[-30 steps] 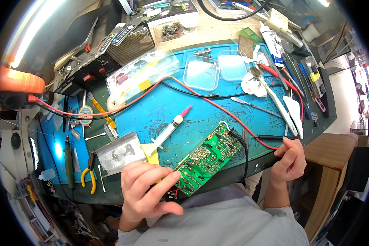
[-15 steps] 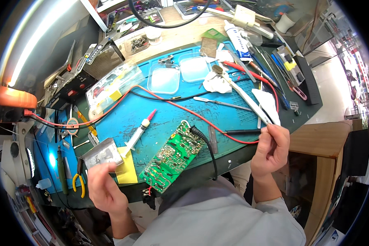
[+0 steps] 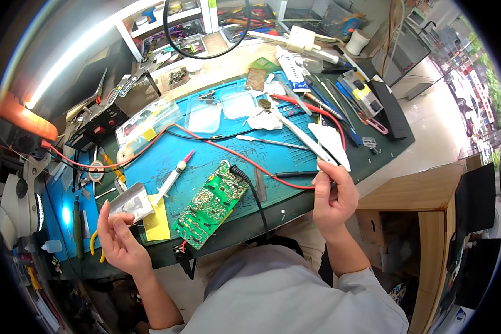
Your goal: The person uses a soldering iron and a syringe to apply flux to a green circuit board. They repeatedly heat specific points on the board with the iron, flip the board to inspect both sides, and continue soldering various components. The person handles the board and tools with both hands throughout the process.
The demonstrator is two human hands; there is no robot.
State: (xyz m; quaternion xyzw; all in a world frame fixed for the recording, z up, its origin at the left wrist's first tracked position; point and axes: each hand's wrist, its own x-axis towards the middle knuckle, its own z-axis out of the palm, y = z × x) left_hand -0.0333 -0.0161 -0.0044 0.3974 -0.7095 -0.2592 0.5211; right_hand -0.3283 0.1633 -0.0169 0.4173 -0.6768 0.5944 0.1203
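Note:
My right hand (image 3: 335, 195) pinches the near end of a long white-handled brush (image 3: 301, 136); its dark tip rests by crumpled white tissue (image 3: 264, 121). My left hand (image 3: 122, 245) is open, fingers apart, beside a small shallow metal tray (image 3: 132, 204); fingertips overlap its near edge in view, and whether they touch it I cannot tell. Between my hands a green circuit board (image 3: 209, 209) lies solder side up, a black coiled cable (image 3: 253, 192) at its far corner. A pink-tipped syringe (image 3: 171, 181) lies by a yellow paper note (image 3: 157, 220).
Red and black test leads (image 3: 234, 155) cross the blue mat (image 3: 150, 156) from an orange meter (image 3: 28, 123). Two clear plastic lids (image 3: 204, 116), a metal pick (image 3: 270, 142), and a white-and-blue tube (image 3: 293, 69) lie farther back. A wooden cabinet (image 3: 409, 186) stands at right.
The view has shifted, so the bench appears farther left. My left hand's fingers have spread from a curled pose. The right hand keeps its pinch on the brush.

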